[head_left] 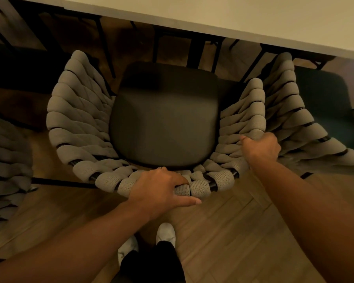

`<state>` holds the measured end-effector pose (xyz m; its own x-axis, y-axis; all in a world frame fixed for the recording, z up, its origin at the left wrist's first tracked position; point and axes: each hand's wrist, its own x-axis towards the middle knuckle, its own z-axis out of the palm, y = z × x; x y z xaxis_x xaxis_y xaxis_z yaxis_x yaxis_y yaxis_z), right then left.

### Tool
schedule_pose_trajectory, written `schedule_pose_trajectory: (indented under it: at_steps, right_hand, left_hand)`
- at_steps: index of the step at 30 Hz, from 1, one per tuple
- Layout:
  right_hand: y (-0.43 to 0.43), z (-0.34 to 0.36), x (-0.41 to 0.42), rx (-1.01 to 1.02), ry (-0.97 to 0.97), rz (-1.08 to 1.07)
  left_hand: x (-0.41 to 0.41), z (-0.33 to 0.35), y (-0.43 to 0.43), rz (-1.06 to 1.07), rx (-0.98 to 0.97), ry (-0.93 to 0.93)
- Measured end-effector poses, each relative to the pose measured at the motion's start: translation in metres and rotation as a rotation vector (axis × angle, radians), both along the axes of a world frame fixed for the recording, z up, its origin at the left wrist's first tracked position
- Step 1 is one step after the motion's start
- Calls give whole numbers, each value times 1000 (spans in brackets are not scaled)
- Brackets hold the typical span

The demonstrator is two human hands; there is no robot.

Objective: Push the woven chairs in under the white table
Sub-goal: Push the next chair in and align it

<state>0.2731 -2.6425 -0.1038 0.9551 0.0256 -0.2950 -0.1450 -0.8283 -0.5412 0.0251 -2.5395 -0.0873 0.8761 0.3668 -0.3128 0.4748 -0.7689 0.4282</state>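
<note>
A woven chair with a grey rope backrest and a dark seat cushion stands right below me, its front facing the white table. The cushion's front edge lies just short of the table's edge. My left hand grips the middle of the curved back rim, fingers over the top and thumb along the outside. My right hand grips the rim on the chair's right side.
A second woven chair stands close on the right, touching or nearly touching the one I hold. Part of a third shows at the left edge. Dark table legs stand under the tabletop. My feet are on the wooden floor behind the chair.
</note>
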Motion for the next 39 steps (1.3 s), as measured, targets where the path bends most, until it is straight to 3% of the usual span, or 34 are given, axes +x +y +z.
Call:
schedule_pose_trajectory:
  at_steps: [11,20,25,29,32,36,39]
  right_hand:
    - [2,-5,23,-15,-19,37]
    - [-13,4,-19,-346,-353,508]
    - [-10,12,-55,-381,-392,767]
    - [-6,15,-85,-336,-237,1048]
    - [1,18,-105,-414,-146,1159]
    - [9,10,-121,-487,-207,1235]
    - [8,2,-124,-494,-280,1202]
  left_hand:
    - [31,-7,10,-23,14,-14]
    - [41,-13,8,-17,-23,33]
    - [36,-5,23,34,-198,73]
    - [13,4,50,-15,-78,244]
    - [-16,8,73,-22,18,325]
    - [-47,5,94,-17,240,294]
    - [-53,2,99,-14,272,247]
